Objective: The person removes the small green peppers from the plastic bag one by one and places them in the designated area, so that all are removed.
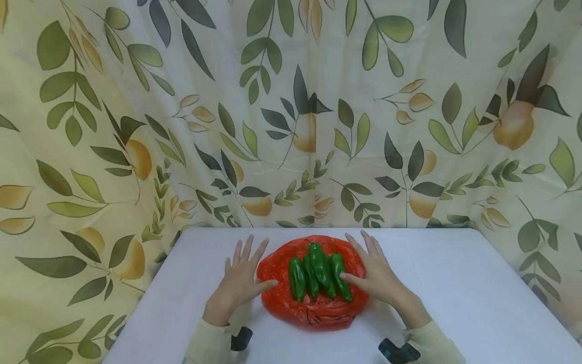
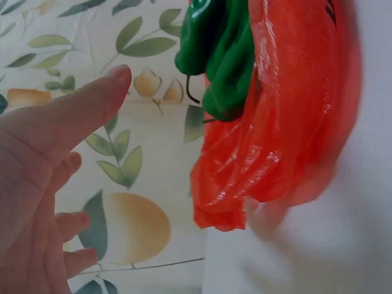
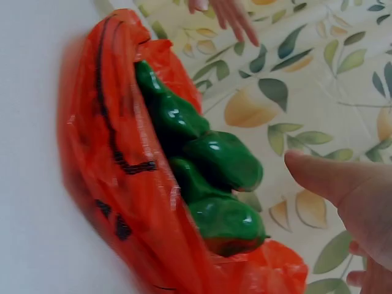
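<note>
Five fingers of the left hand (image 1: 237,284) are splayed wide beside the left edge of a red plastic bag (image 1: 313,314). Green peppers (image 1: 321,268) lie side by side on the bag, between the hands, on a white table (image 1: 454,283). Farther right, the right hand (image 1: 381,275) is spread wide too, its thumb near the peppers.

i count at least four peppers (image 1: 320,270) and one bag (image 1: 279,306).

The chili peppers (image 1: 320,265) are green. The plastic bag (image 1: 313,317) is red with black markings; the curtain (image 1: 182,81) cream, leaf-and-fruit printed.
</note>
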Demonstrator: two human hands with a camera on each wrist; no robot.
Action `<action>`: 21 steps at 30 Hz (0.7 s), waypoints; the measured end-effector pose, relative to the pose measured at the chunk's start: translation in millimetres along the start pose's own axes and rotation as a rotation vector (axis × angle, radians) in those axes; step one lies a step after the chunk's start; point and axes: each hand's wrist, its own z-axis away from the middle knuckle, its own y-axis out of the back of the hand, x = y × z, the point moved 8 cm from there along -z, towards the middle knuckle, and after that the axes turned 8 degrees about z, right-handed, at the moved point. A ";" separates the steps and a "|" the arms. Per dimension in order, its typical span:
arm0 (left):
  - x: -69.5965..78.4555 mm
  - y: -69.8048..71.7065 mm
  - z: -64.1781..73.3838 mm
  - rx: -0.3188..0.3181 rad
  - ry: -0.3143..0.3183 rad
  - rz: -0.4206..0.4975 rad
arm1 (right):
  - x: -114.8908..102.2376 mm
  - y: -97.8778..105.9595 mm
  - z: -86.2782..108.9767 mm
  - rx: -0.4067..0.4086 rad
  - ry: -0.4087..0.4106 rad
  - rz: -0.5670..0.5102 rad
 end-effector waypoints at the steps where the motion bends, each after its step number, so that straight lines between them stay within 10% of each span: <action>1: 0.0 0.3 -1.8 -0.001 -0.003 0.014 | 0.0 -1.0 -0.8 0.000 0.005 -0.016; 21: -30.2 -31.6 -21.1 -0.163 0.037 0.285 | 6.0 -35.9 -2.9 -0.116 0.036 -0.124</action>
